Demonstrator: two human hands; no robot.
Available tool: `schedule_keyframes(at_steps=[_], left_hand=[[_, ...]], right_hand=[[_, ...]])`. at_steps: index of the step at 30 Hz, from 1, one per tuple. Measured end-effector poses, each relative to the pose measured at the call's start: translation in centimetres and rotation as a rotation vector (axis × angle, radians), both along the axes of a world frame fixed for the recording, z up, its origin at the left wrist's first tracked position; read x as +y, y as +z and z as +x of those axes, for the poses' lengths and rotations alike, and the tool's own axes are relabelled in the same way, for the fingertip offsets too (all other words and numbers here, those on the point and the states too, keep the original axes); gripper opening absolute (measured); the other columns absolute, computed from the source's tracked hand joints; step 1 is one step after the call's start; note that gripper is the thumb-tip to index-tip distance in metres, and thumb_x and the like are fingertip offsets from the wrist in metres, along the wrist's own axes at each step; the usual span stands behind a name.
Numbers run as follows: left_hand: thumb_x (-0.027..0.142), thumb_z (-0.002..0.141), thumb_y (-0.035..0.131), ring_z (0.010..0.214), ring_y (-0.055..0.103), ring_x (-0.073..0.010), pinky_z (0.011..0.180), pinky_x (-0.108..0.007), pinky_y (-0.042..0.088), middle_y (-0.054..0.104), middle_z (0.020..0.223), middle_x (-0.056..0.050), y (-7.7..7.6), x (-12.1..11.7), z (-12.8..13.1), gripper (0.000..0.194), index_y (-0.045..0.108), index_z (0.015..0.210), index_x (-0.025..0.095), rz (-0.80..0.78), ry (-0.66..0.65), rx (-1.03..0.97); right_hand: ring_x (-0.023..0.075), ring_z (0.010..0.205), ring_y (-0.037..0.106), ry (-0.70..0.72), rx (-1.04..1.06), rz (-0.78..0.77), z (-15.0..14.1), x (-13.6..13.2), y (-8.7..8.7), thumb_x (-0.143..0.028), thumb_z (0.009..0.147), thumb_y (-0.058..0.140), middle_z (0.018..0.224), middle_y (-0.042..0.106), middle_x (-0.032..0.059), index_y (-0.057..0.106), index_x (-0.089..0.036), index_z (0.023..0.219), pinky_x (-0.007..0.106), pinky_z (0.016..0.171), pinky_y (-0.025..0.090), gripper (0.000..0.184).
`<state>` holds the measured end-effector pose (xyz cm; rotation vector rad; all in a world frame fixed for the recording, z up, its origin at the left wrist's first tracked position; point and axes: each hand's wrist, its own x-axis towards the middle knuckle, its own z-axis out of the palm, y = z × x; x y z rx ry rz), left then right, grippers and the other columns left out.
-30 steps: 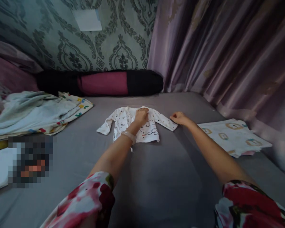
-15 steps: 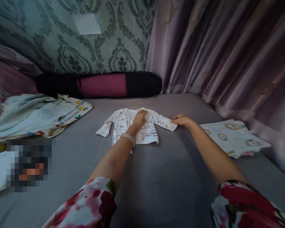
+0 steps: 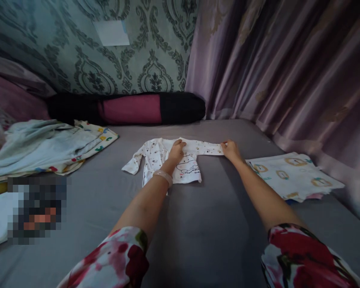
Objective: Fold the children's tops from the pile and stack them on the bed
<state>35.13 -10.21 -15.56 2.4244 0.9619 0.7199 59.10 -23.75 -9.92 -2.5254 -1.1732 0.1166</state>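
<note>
A small white baby shirt (image 3: 187,165) lies spread on the grey bedsheet, with small prints on its sleeves and a cartoon animal above lettering on the front. My left hand (image 3: 177,150) rests on its upper chest below the neckline, fingers bent and closed on the fabric; the fingertips are partly hidden. With its fingers pinched, my right hand (image 3: 230,150) grips the cuff of the right-side sleeve, which stretches straight out sideways. The other sleeve angles down to the left. My left forearm covers part of the shirt's lower front.
Folded white cloth with animal prints (image 3: 297,176) lies at the right. A pile of pale and colourful cloths (image 3: 54,144) sits at the left, near a white object (image 3: 0,218) beside a pixelated patch. A black and maroon bolster (image 3: 129,109) lines the wall; curtains (image 3: 273,72) hang at the right.
My right hand has moved slightly up with the cuff, so the sleeve, which sloped downward, now runs nearly level. My left hand stays on the chest of the shirt.
</note>
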Motion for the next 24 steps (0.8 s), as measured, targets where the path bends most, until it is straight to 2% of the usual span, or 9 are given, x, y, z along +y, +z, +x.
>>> schedule_keyframes(at_steps=[5, 9, 11, 13, 15, 18, 20, 24], left_hand=[[-0.005, 0.068, 0.043, 0.133, 0.044, -0.0227, 0.113, -0.039, 0.036, 0.051, 0.139, -0.013, 0.2, -0.2, 0.1, 0.06, 0.062, 0.122, 0.013, -0.002, 0.007, 0.024], [-0.005, 0.069, 0.045, 0.133, 0.044, -0.0242, 0.114, -0.037, 0.035, 0.05, 0.139, -0.017, 0.4, -0.4, 0.1, 0.058, 0.061, 0.123, 0.009, -0.011, -0.001, 0.019], [-0.005, 0.069, 0.045, 0.132, 0.044, -0.0242, 0.113, -0.038, 0.036, 0.051, 0.138, -0.017, 0.4, -0.4, 0.1, 0.057, 0.062, 0.122, 0.009, -0.007, 0.0, 0.011], [-0.003, 0.071, 0.046, 0.131, 0.046, -0.0242, 0.112, -0.039, 0.038, 0.053, 0.136, -0.017, 0.4, -0.5, 0.2, 0.053, 0.062, 0.12, 0.01, 0.008, 0.005, 0.004], [0.001, 0.077, 0.046, 0.128, 0.048, -0.024, 0.11, -0.039, 0.039, 0.055, 0.133, -0.016, 0.5, -0.6, 0.3, 0.045, 0.063, 0.117, 0.011, 0.027, 0.014, -0.004], [0.016, 0.089, 0.045, 0.125, 0.05, -0.0242, 0.111, -0.039, 0.038, 0.058, 0.128, -0.017, 0.9, -0.9, 0.4, 0.033, 0.062, 0.117, 0.01, 0.08, 0.024, -0.017], [0.026, 0.092, 0.045, 0.126, 0.049, -0.0249, 0.113, -0.041, 0.034, 0.058, 0.128, -0.018, 1.1, -1.2, 0.5, 0.036, 0.06, 0.12, 0.009, 0.135, 0.007, 0.009], [0.029, 0.092, 0.046, 0.131, 0.045, -0.0257, 0.115, -0.044, 0.029, 0.055, 0.136, -0.015, 1.7, -1.6, 0.5, 0.04, 0.056, 0.127, 0.013, 0.17, -0.003, 0.164]], right_hand=[[0.0252, 0.106, 0.064, -0.011, -0.122, -0.151, -1.1, -0.8, -0.1, -0.027, 0.098, 0.043, 0.121, 0.062, 0.018, 0.059, -0.016, 0.124, 0.032, 0.085, 0.045, 0.032], [0.0272, 0.106, 0.063, -0.024, -0.221, -0.242, -2.0, -0.7, 0.2, -0.016, 0.095, 0.045, 0.121, 0.059, 0.0212, 0.059, -0.011, 0.123, 0.035, 0.086, 0.044, 0.032], [0.0289, 0.112, 0.058, -0.017, -0.304, -0.235, -2.8, -0.4, 0.5, -0.011, 0.092, 0.046, 0.12, 0.059, 0.0218, 0.061, -0.007, 0.119, 0.036, 0.09, 0.041, 0.031], [0.0299, 0.117, 0.053, 0.055, -0.376, -0.184, -4.0, 0.1, 0.7, -0.009, 0.091, 0.044, 0.12, 0.059, 0.021, 0.062, -0.007, 0.116, 0.038, 0.095, 0.038, 0.031], [0.028, 0.118, 0.051, 0.197, -0.375, -0.119, -5.7, 1.0, 0.7, -0.009, 0.092, 0.041, 0.122, 0.059, 0.0183, 0.061, -0.01, 0.117, 0.038, 0.097, 0.035, 0.032], [0.0236, 0.123, 0.048, 0.43, -0.29, -0.008, -8.7, 2.9, 0.2, -0.012, 0.095, 0.036, 0.133, 0.056, 0.0132, 0.058, -0.016, 0.126, 0.035, 0.101, 0.033, 0.037], [0.0222, 0.129, 0.043, 0.521, -0.253, 0.052, -10.3, 4.1, -0.5, -0.015, 0.096, 0.036, 0.139, 0.053, 0.0121, 0.053, -0.014, 0.132, 0.034, 0.106, 0.03, 0.04], [0.0222, 0.134, 0.04, 0.524, -0.166, 0.045, -11.5, 5.3, -2.0, -0.017, 0.097, 0.033, 0.144, 0.049, 0.0123, 0.05, -0.012, 0.136, 0.038, 0.11, 0.029, 0.043]])
